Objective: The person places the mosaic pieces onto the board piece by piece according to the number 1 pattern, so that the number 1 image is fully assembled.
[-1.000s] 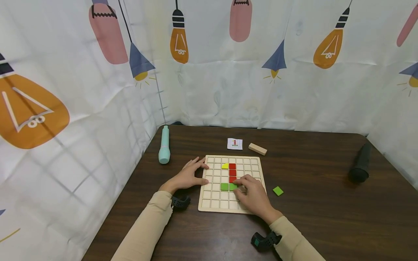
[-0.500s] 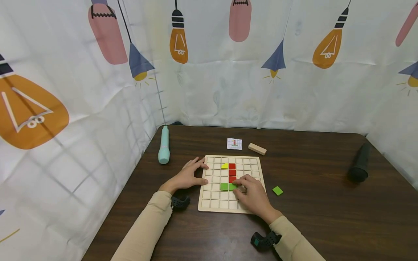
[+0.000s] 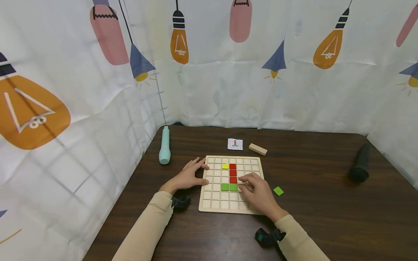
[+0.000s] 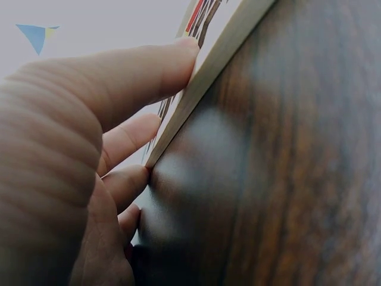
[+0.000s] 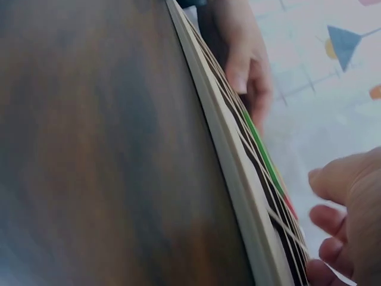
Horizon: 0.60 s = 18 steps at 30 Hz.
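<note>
A pale wooden grid board (image 3: 215, 205) lies on the dark table. My left hand (image 3: 185, 177) rests at its left edge, thumb and fingertips against the rim; in the left wrist view the thumb (image 4: 143, 74) lies over the board's edge. Two green square tiles (image 3: 224, 187) sit side by side in one row, below a column of three red tiles (image 3: 233, 173). A yellow piece with a slanted or rounded corner (image 3: 225, 166) is left of the top red one. My right hand (image 3: 259, 195) hovers over the board's right part, fingers loosely bent, nothing between thumb and fingertips.
A loose green tile (image 3: 278, 191) lies right of the board. Behind it are a small printed card (image 3: 235, 144) and a wooden block (image 3: 258, 149). A mint bottle-shaped object (image 3: 164, 146) lies at the back left, a dark cylinder (image 3: 360, 163) at the far right.
My right hand has let go at the right green tile and drawn back a little to the right, leaving the tile in its cell. The left hand stays put.
</note>
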Each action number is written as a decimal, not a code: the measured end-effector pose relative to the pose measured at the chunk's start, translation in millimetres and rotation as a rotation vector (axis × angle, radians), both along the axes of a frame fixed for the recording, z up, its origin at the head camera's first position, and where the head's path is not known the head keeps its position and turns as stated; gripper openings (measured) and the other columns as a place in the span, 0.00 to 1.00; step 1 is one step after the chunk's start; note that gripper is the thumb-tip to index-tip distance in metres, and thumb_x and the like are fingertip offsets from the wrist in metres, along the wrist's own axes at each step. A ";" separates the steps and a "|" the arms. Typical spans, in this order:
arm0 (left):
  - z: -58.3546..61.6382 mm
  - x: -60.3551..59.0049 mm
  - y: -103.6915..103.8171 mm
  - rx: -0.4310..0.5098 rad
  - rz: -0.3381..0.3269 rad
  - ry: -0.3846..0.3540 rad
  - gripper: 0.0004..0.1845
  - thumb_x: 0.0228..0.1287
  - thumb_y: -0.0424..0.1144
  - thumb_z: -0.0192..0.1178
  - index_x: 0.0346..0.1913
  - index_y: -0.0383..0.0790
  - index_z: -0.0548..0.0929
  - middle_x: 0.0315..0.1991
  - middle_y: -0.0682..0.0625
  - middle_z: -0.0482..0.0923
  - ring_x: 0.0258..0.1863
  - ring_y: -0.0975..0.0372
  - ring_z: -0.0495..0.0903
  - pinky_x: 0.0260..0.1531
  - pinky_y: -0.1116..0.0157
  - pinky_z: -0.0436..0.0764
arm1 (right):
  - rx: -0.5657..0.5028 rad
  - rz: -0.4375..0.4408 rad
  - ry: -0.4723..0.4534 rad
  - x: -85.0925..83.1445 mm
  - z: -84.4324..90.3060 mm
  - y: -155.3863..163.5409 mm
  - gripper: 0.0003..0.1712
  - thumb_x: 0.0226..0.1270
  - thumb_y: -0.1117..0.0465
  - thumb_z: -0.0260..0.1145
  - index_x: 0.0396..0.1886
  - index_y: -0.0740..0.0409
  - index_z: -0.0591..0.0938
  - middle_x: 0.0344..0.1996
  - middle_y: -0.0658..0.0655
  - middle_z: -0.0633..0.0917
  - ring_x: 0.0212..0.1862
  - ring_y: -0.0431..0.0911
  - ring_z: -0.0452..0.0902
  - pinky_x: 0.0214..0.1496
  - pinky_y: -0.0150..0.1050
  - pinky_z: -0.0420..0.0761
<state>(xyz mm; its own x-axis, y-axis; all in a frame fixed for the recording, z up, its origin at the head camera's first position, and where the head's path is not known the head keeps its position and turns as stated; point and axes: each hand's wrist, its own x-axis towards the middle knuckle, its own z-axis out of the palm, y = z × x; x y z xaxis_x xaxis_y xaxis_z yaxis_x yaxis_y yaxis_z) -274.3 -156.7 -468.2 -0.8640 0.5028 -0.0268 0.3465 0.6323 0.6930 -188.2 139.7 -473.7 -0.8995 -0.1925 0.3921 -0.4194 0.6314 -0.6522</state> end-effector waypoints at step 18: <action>1.6 0.9 0.3 0.008 0.000 -0.004 0.25 0.58 0.51 0.70 0.58 0.53 0.78 0.78 0.50 0.48 0.78 0.50 0.37 0.69 0.35 0.42 | 0.137 -0.101 0.031 -9.5 14.6 77.2 0.12 0.64 0.63 0.69 0.48 0.57 0.86 0.40 0.51 0.85 0.38 0.43 0.80 0.40 0.44 0.82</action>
